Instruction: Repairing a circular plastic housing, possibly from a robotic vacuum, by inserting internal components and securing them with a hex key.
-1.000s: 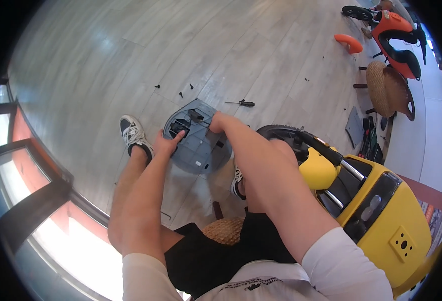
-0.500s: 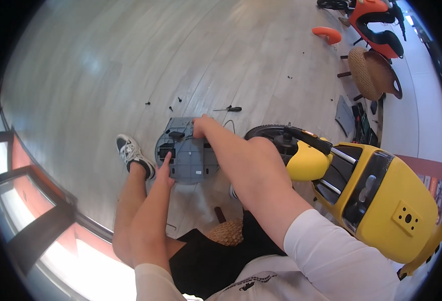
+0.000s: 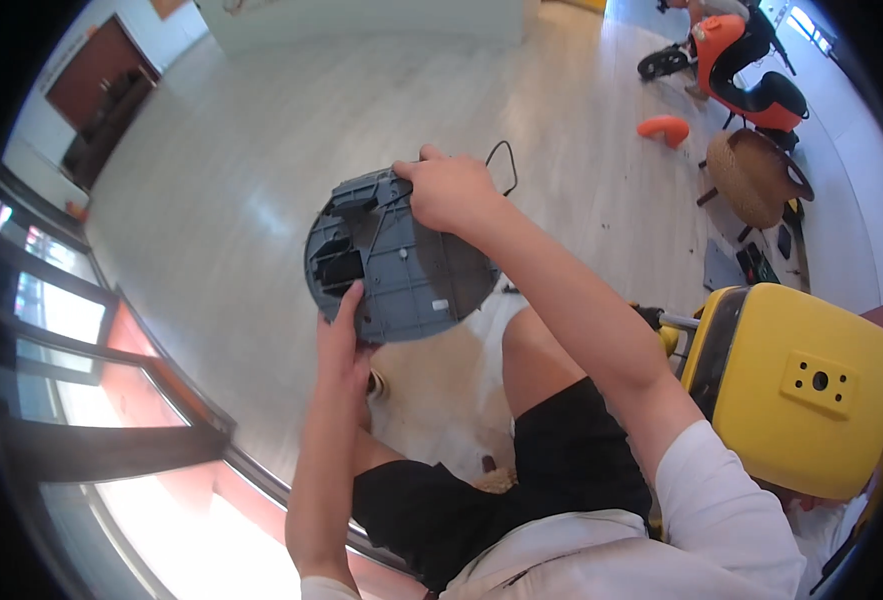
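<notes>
Hands hold a round grey plastic cover (image 3: 406, 265) up over the floor (image 3: 231, 150). Right hand (image 3: 451, 190) grips its top edge; left hand (image 3: 341, 330) grips the bottom edge.

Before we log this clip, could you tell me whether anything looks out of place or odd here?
Yes: the grey round panel is off its machine, held up between the left hand and right hand, a thin black wire dangling loose from its top edge. An orange part lies detached on the floor.
</notes>
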The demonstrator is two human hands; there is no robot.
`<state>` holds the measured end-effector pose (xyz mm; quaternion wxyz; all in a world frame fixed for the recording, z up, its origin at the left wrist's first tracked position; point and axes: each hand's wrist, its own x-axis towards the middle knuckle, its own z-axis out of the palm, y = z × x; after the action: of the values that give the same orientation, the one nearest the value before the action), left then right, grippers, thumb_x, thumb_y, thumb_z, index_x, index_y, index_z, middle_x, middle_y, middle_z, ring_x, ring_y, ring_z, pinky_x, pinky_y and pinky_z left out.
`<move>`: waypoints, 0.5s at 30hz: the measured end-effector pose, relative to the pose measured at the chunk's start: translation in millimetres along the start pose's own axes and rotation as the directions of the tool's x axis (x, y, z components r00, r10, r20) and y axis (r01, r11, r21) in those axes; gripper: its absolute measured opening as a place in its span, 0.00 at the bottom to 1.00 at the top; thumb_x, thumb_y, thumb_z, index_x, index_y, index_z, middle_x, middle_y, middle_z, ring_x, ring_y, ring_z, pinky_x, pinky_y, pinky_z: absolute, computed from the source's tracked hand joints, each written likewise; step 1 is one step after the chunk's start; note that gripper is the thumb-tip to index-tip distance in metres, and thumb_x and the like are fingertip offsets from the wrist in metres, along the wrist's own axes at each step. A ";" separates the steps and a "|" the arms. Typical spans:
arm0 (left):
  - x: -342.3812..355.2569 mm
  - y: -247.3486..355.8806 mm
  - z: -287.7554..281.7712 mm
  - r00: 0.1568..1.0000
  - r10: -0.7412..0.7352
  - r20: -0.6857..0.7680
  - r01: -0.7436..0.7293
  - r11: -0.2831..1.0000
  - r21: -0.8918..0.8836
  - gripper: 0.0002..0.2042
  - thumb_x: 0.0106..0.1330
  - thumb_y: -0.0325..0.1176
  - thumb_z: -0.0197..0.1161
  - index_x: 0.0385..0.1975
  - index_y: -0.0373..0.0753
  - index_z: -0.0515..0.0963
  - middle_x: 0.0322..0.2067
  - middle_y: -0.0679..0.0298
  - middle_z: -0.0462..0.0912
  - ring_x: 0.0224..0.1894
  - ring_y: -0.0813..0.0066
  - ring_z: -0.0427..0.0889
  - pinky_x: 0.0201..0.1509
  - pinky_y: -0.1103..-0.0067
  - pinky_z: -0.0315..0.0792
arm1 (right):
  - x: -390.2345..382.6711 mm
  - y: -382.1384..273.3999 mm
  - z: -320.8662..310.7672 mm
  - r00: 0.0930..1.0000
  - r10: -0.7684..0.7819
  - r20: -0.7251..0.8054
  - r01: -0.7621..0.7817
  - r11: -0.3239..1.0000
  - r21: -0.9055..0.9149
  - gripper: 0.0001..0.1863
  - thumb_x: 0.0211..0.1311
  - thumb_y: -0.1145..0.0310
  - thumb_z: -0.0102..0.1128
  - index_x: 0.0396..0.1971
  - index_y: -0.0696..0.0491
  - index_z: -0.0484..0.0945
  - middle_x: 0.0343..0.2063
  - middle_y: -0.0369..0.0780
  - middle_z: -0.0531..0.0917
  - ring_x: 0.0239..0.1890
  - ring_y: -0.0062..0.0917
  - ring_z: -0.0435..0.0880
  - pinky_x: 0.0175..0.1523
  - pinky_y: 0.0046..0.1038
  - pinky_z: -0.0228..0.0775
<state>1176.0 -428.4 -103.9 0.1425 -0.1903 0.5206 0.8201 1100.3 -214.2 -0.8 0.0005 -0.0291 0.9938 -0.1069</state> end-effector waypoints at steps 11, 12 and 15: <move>-316.7 73.5 39.6 0.998 0.006 0.066 -0.010 0.998 0.057 0.19 0.73 0.40 0.58 0.58 0.37 0.72 0.49 0.59 0.84 0.51 0.64 0.85 0.56 0.63 0.79 | -218.1 -16.7 -201.6 0.845 -0.322 -0.426 0.363 0.931 0.018 0.17 0.61 0.64 0.52 0.47 0.52 0.83 0.43 0.46 0.85 0.49 0.45 0.83 0.56 0.43 0.75; -337.1 68.6 41.3 0.999 -0.044 0.020 0.042 0.995 0.088 0.18 0.72 0.37 0.58 0.57 0.37 0.72 0.48 0.59 0.85 0.51 0.64 0.85 0.55 0.64 0.79 | -235.4 -16.4 -198.4 0.875 -0.323 -0.362 0.355 0.935 0.024 0.17 0.60 0.65 0.53 0.46 0.53 0.82 0.43 0.47 0.85 0.49 0.45 0.83 0.56 0.43 0.75; -378.1 49.1 35.2 0.989 -0.145 0.009 0.143 0.986 0.090 0.18 0.71 0.30 0.56 0.58 0.35 0.68 0.53 0.58 0.82 0.54 0.62 0.84 0.59 0.61 0.79 | -277.8 -11.9 -172.8 0.924 -0.293 -0.243 0.329 0.936 0.122 0.18 0.61 0.65 0.53 0.48 0.54 0.82 0.45 0.47 0.86 0.49 0.45 0.83 0.57 0.43 0.74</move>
<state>1484.4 -430.5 123.0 0.2140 -0.2143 0.5405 0.7850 1377.1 -173.0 169.1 -0.1249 -0.1748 0.9584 -0.1880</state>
